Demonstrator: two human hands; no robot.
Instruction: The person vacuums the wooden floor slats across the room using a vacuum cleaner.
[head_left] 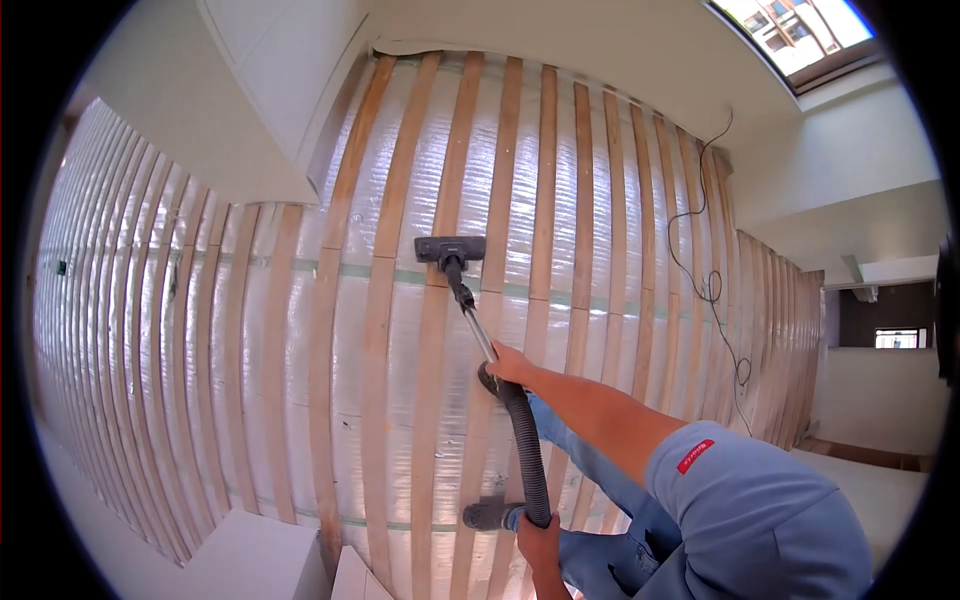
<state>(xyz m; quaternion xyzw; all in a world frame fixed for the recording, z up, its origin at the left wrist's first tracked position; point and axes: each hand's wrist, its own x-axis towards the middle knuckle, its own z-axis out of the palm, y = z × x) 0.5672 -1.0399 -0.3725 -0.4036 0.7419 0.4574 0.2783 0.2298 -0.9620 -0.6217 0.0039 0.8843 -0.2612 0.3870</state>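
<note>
A dark vacuum floor head (pixel 450 249) lies across wooden battens (pixel 383 300) and the silvery foil sheet (pixel 350 400) between them. From it a metal tube (pixel 480 333) runs down toward me. One hand (pixel 511 364), at the end of the outstretched arm, is closed round the upper end of the tube, where the ribbed grey hose (pixel 527 450) begins. The other hand (pixel 539 543) is closed round the lower part of the hose, near my legs. By the arms and sleeve, the upper hand looks like my right and the lower one my left.
A thin black cable (pixel 690 270) trails over the battens on the right. White cabinets or panels stand at the upper left (pixel 250 100) and lower left (pixel 255 555). My shoes (pixel 488 515) rest on the battened floor. A window (pixel 800 35) is at the upper right.
</note>
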